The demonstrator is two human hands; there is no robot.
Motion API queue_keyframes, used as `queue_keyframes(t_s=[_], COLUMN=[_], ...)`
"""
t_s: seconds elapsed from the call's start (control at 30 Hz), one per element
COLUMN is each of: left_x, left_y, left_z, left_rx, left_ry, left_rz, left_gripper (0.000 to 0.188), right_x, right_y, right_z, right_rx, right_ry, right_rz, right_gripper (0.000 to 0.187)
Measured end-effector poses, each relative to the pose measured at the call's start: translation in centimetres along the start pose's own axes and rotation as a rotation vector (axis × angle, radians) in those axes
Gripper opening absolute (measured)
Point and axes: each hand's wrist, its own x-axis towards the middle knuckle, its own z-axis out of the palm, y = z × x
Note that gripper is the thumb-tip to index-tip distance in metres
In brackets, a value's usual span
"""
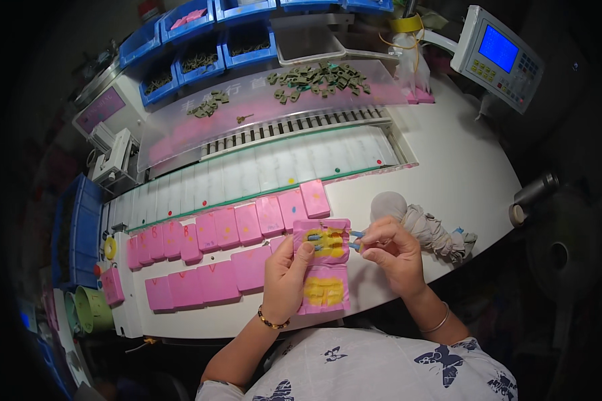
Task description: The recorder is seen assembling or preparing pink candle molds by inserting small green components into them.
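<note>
A pink rubber mould (326, 269) lies opened in front of me, its two halves one above the other, with yellow areas on their inner faces. My left hand (284, 281) grips its left side, thumb on the upper half. Blue-grey wax-like strips (314, 238) sit in that upper half. Blue-grey ends (356, 235) stick out past its right edge. There, the thumb and forefinger of my right hand (400, 257) are pinched together at these ends. The fingertips partly hide what they grip.
Two rows of closed pink moulds (247, 224) line the white table (448, 140) to the left. A bundled grey cloth (431, 230) lies right of my right hand. Beyond are a glass-edged panel (261, 177), olive-green pieces (328, 79), blue bins (201, 60) and a control screen (498, 50).
</note>
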Motion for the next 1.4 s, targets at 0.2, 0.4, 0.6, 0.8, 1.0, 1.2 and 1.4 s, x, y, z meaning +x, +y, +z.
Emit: queue_keyframes(t_s=[0.2,0.4,0.6,0.8,1.0,1.2,1.4], left_x=[-0.1,0.0,-0.2,-0.5,-0.8,-1.0,-1.1], left_y=[-0.1,-0.5,-1.2,-1.5,-1.0,-1.1,-0.8], left_z=[0.0,0.0,0.6,0.3,0.7,0.6,0.7], left_rx=[0.016,0.008,0.041,0.102,0.032,0.098,0.083], left_ry=[0.002,0.0,0.01,-0.037,-0.023,-0.028,-0.025], left_rz=[0.015,-0.011,0.068,0.106,0.145,0.154,0.108], left_gripper=[0.026,0.027,0.027,0.027,0.027,0.026,0.026], right_x=[-0.4,-0.2,0.0,0.1,0.1,-0.8,-0.9], right_y=[0.9,0.1,-0.2,0.0,-0.4,0.7,1.2], right_z=[-0.1,0.4,1.4,0.6,1.8,2.8,3.2], right_rx=[0.088,0.246,0.199,0.212,0.188,0.069,0.213], right_ry=[0.071,0.191,0.188,0.149,0.107,0.125,0.175], right_rz=[0.077,0.258,0.403,0.46,0.477,0.375,0.395], right_gripper=[0.021,0.024,0.027,0.025,0.024,0.025,0.024])
